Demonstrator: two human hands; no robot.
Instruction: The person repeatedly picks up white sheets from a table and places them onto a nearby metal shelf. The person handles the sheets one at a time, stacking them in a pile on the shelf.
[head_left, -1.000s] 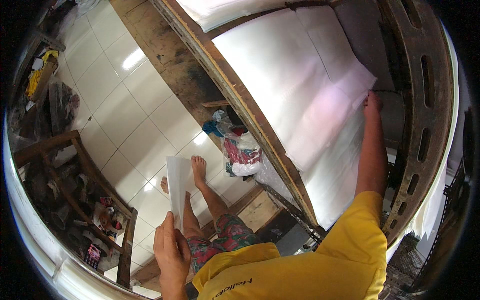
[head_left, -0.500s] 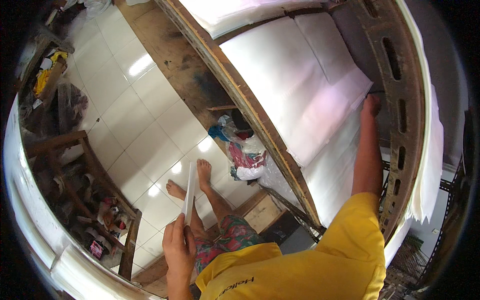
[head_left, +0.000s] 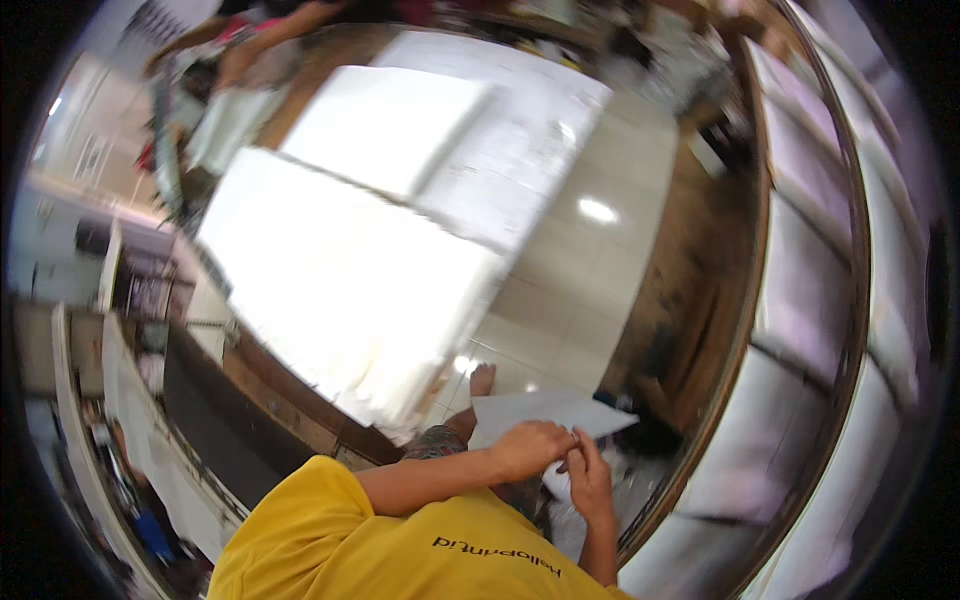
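A white sheet of paper (head_left: pixel 545 408) hangs in front of my body at the lower middle, slightly blurred. My left hand (head_left: pixel 533 450) comes across from the left, fingers curled on the sheet's near edge. Close beside it, nearly touching, my right hand (head_left: pixel 590 478) has its fingers pinched together at the same edge. More white paper (head_left: pixel 557 482) shows just below the hands; whether it belongs to the same sheet I cannot tell.
A large table to the left bears stacks of white paper (head_left: pixel 350 265) and a flat white sheet (head_left: pixel 515 140). At the right stands a rack with paper stacks (head_left: pixel 800 285). Another person's arms (head_left: pixel 265 40) are at the far left. Clear plastic (head_left: pixel 635 480) lies low beside the rack.
My view has swung from the rack to the table. My right hand has left the paper on the rack and come together with my left at the sheet in front of me.
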